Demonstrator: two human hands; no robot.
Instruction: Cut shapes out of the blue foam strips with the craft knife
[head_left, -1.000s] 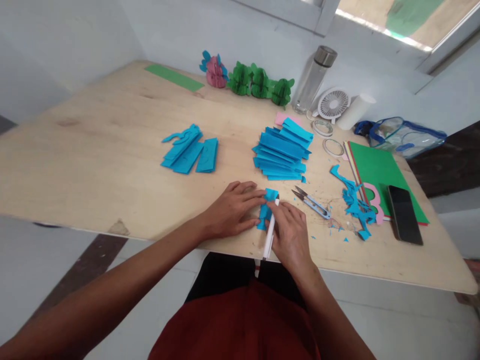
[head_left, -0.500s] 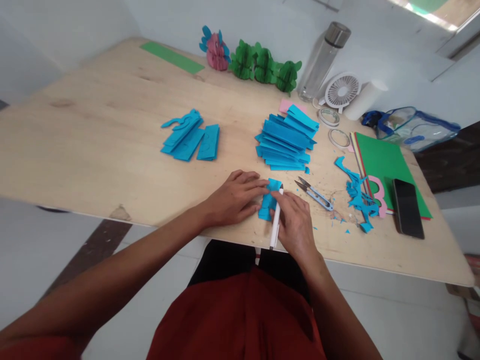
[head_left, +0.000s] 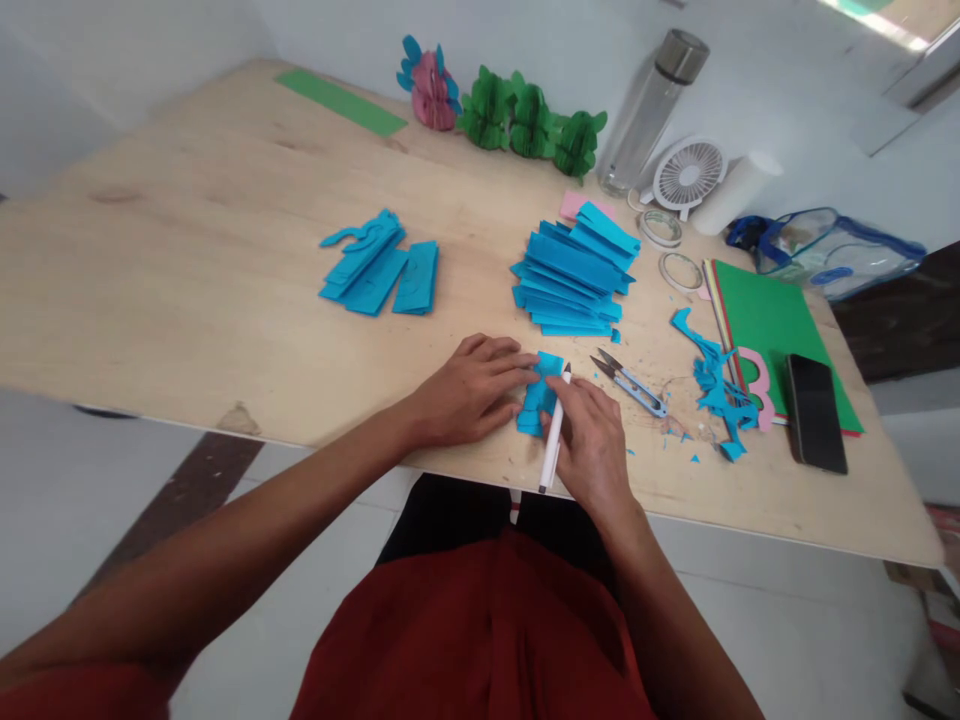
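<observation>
Near the table's front edge lies a small piece of folded blue paper (head_left: 531, 415). My left hand (head_left: 474, 388) rests flat at its left, palm down, with the fingertips on the paper's left side. A white marker (head_left: 553, 440) with dark ends slants across the right side of the paper, held by my right hand (head_left: 592, 430). The right fingertips touch the paper too. Just right of that hand, thread snips (head_left: 634, 388) with blue handles lie with their blades pointing to the upper left.
Folded blue strips (head_left: 574, 275) and smaller blue pieces (head_left: 375, 270) lie beyond my hands. To the right are blue scraps (head_left: 720, 385), a phone (head_left: 816, 412) and green sheets (head_left: 780, 320). Green paper figures (head_left: 529, 120), a bottle (head_left: 645, 120) and a fan (head_left: 688, 175) line the wall.
The view has shifted slightly. My right fingers have shifted a little on the paper, and the marker stays in the right hand. The left hand keeps its place.
</observation>
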